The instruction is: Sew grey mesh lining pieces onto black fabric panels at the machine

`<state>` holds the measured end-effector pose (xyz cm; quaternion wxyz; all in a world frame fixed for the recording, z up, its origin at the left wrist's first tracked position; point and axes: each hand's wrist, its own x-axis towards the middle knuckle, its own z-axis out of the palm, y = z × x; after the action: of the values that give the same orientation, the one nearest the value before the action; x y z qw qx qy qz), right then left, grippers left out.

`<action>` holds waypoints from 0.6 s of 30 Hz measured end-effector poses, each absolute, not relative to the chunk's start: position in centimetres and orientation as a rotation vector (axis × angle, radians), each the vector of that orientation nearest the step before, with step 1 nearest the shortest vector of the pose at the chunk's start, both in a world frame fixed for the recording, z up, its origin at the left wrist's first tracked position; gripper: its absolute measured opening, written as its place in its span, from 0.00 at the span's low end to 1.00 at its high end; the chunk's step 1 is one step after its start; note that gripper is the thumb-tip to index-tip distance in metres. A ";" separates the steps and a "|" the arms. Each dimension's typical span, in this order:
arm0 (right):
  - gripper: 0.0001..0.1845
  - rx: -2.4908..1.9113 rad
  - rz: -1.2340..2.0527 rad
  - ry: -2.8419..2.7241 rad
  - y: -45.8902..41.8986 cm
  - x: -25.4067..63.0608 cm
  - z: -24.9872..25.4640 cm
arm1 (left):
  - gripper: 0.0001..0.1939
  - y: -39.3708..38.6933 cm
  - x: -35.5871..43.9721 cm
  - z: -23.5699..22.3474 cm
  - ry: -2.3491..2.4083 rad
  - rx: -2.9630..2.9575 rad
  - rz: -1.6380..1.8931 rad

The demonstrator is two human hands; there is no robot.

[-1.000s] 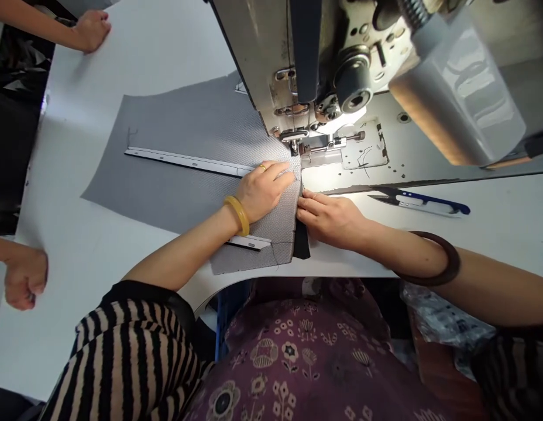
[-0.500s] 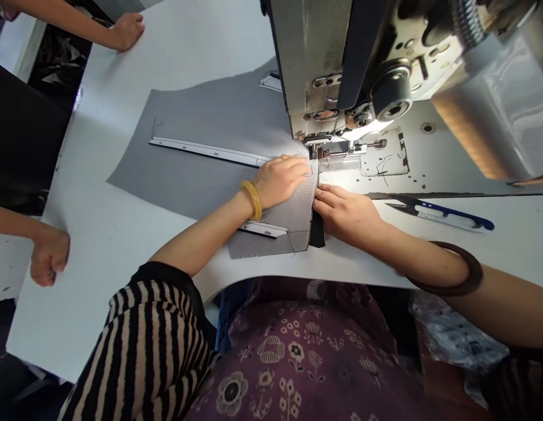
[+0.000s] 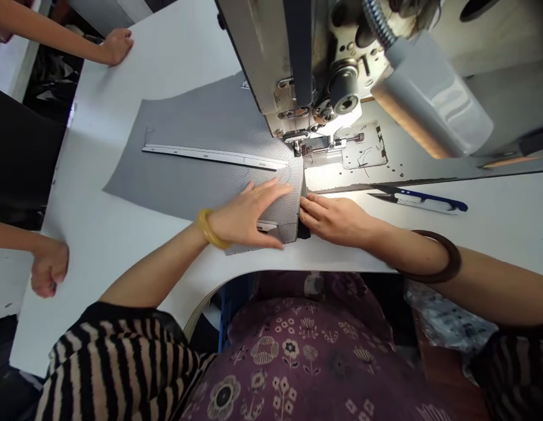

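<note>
A grey fabric panel (image 3: 188,126) with white-and-black strips (image 3: 210,155) on it lies on the table, its right end at the needle area of a sewing machine (image 3: 298,143). My left hand (image 3: 249,213), with a yellow bangle, is open over the panel's lower right part, fingers spread and thumb apart; whether it touches the fabric I cannot tell. My right hand (image 3: 330,217) has its fingers closed at the panel's right edge, where a black fabric piece (image 3: 303,230) shows from underneath. The right thumb is hidden.
Thread snips (image 3: 425,199) with a blue handle lie on the white table (image 3: 91,245), right of my right hand. Another person's hands (image 3: 117,47) rest at the table's left side. The machine's grey lamp (image 3: 433,99) hangs at upper right.
My left hand has moved left and toward me, from lying flat near the needle to spread fingers. My right hand stays at the fabric edge. The whole view has shifted a little.
</note>
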<state>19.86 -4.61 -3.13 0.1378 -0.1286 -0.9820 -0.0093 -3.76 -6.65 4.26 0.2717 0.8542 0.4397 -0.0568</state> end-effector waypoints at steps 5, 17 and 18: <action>0.17 -0.264 0.092 -2.808 -5.5 20.5 -2.9 | 0.44 -9.9 -2.7 2.4 1.242 2.567 -0.281; 0.18 -0.332 -0.026 -2.841 -5.7 19.9 -2.7 | 0.37 -9.1 -3.1 0.9 1.194 2.735 0.013; 0.18 -0.321 -0.051 -2.838 -5.7 19.9 -2.7 | 0.38 -8.7 -3.3 0.7 1.200 2.764 0.039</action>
<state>19.92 -5.70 -2.74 0.1422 -0.1111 -0.9834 -0.0176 -3.26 -8.74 0.72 0.0641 0.9153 0.3974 0.0128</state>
